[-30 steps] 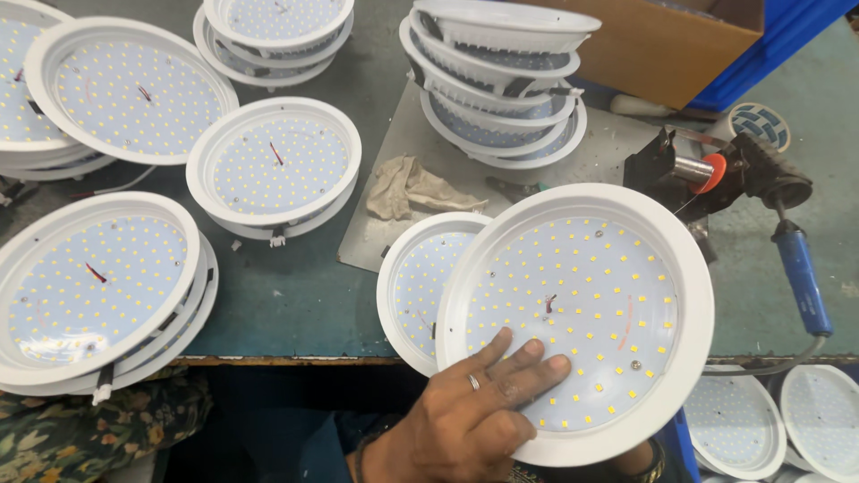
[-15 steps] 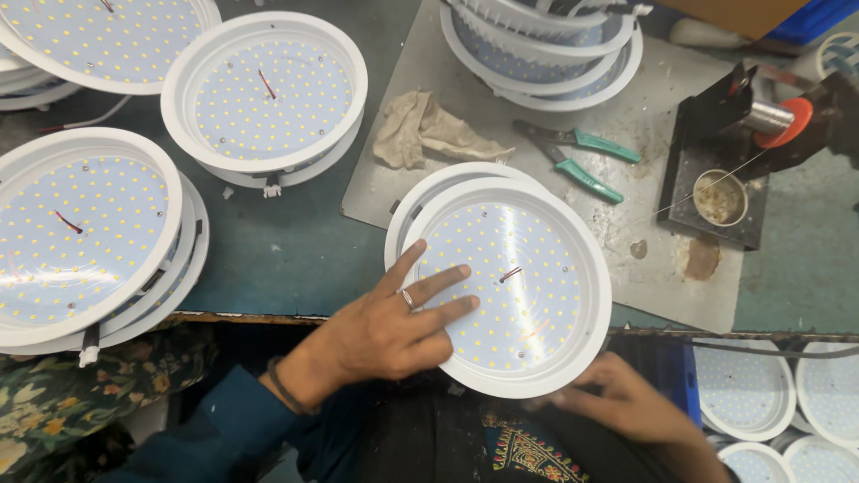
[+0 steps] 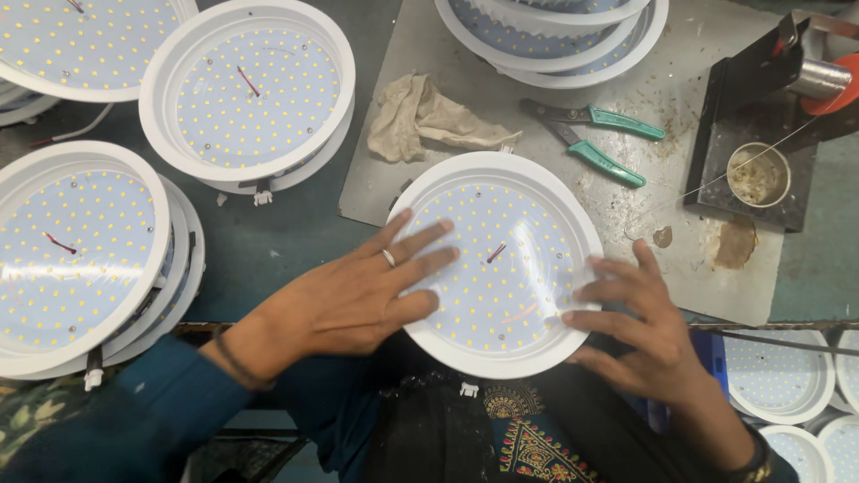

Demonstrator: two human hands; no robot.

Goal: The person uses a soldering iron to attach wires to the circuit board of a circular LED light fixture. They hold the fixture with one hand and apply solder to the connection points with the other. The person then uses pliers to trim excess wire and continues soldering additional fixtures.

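Note:
A round white lamp panel [image 3: 510,241], dotted with small yellow diodes and a short red wire at its centre, lies face up at the near edge of the bench, overhanging my lap. My left hand [image 3: 358,291] rests flat on its left side, fingers spread, a ring on one finger. My right hand [image 3: 640,317] grips the right rim with fingers laid on the face. A second panel's rim peeks out beneath it.
More identical panels lie stacked at left [image 3: 76,255], upper left [image 3: 250,89] and top [image 3: 555,27]. On the grey metal sheet [image 3: 626,206] sit a crumpled rag [image 3: 425,116], green-handled pliers [image 3: 595,134] and a black soldering stand [image 3: 761,134] with a small tin. Further panels sit lower right [image 3: 774,376].
The panel came down from a raised tilt to lie flat at the bench edge. My right hand came up from under it onto the right rim; the view shifted left.

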